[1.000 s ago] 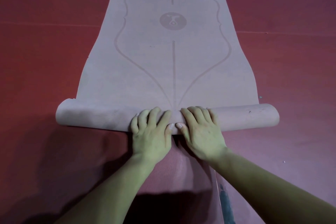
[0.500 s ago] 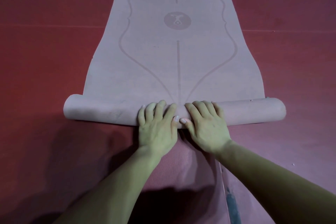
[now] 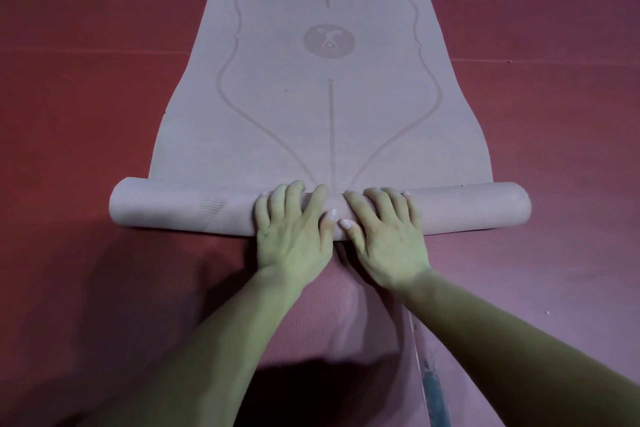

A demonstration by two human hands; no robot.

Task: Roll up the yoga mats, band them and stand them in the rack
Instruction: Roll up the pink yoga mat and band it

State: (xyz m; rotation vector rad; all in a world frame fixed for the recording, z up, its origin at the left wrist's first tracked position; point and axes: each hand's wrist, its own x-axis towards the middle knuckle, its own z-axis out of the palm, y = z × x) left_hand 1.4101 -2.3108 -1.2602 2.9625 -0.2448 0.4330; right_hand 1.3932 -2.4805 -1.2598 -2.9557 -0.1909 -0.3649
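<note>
Head view: left hand (image 3: 294,239), right hand (image 3: 389,241) atop rolled yoga mat (image 3: 173,208)

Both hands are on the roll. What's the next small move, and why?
Probably push the roll forward a part-turn: the left hand and right hand press side by side on its middle, and much of the mat lies flat ahead, round logo uncovered.

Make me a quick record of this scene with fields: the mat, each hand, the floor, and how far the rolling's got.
mat: yoga mat, pinkish, partly rolled
roll: roll at the near end, no band on it
left hand: left hand pressing on the roll's middle
right hand: right hand beside it, pressing too
marking: round emblem on the flat part
floor: red floor
progress: long stretch not yet rolled
</note>
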